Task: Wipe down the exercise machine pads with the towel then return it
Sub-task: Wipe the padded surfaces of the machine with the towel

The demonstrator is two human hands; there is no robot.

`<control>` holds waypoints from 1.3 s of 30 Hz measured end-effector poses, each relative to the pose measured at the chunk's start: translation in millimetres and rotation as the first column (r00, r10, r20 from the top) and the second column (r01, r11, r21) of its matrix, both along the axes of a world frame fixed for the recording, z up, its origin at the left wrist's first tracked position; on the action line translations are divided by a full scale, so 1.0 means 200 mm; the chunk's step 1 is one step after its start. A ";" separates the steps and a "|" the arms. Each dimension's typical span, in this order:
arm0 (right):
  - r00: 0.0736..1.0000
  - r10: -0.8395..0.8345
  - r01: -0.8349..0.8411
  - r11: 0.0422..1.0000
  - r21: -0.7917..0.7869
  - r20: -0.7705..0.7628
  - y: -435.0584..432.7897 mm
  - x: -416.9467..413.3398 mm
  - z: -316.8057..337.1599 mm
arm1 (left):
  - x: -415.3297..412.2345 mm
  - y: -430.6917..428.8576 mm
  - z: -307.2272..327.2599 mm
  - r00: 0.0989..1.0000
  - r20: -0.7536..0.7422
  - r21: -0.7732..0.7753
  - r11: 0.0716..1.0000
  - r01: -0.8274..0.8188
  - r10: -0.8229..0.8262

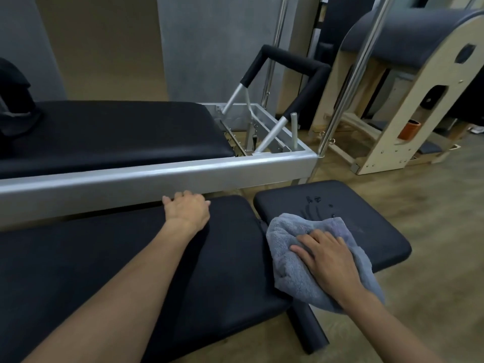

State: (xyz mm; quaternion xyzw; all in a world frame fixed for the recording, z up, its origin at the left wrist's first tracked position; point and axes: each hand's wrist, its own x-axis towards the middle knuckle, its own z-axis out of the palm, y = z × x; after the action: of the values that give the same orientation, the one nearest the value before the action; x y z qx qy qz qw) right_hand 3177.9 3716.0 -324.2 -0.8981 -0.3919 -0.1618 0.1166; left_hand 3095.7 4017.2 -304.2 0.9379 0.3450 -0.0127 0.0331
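A grey towel (296,271) lies bunched on the small black seat pad (366,226) of a bench, and my right hand (327,260) presses flat on top of it. Wet streaks and drops (318,203) show on the pad just beyond the towel. My left hand (187,209) rests palm down on the far edge of the long black back pad (104,271), fingers spread, holding nothing. A narrow gap separates the two pads.
Behind the bench stands a reformer with a silver frame rail (157,176), a black carriage pad (112,132) and a padded foot bar (290,61). A wooden ladder barrel (408,100) stands at the right on the wood floor (440,205).
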 end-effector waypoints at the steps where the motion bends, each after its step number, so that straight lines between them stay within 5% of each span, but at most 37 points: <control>1: 1.000 0.004 -0.004 1.000 -0.012 -0.012 0.02 0.03 0.00 | 0.04 -0.03 0.00 0.999 0.022 0.005 0.999 0.035 -0.035; 10: 0.991 0.127 -0.128 0.992 -0.018 -0.046 0.27 0.32 -0.01 | 0.53 -0.26 -0.05 0.926 0.299 -0.167 0.943 0.289 -0.231; 15: 0.973 0.225 -0.222 0.974 0.042 -0.061 0.50 0.57 -0.01 | 0.68 -0.19 -0.07 0.950 0.313 -0.421 0.898 0.125 0.014; 23: 0.980 0.190 -0.195 0.977 -0.087 -0.064 0.77 0.76 0.00 | 0.63 -0.18 -0.12 0.903 0.402 -0.524 0.847 0.092 0.151; 39: 0.961 0.231 -0.242 0.969 -0.054 -0.151 0.01 0.23 0.06 | 0.56 -0.25 -0.12 0.945 0.326 -0.424 0.887 0.185 -0.041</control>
State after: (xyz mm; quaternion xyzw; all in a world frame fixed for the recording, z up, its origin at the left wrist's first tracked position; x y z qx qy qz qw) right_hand 3224.3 3718.5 -312.4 -0.8578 -0.4925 -0.0675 0.1306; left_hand 3208.5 3966.7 -327.4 0.9138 0.2675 0.0525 0.3011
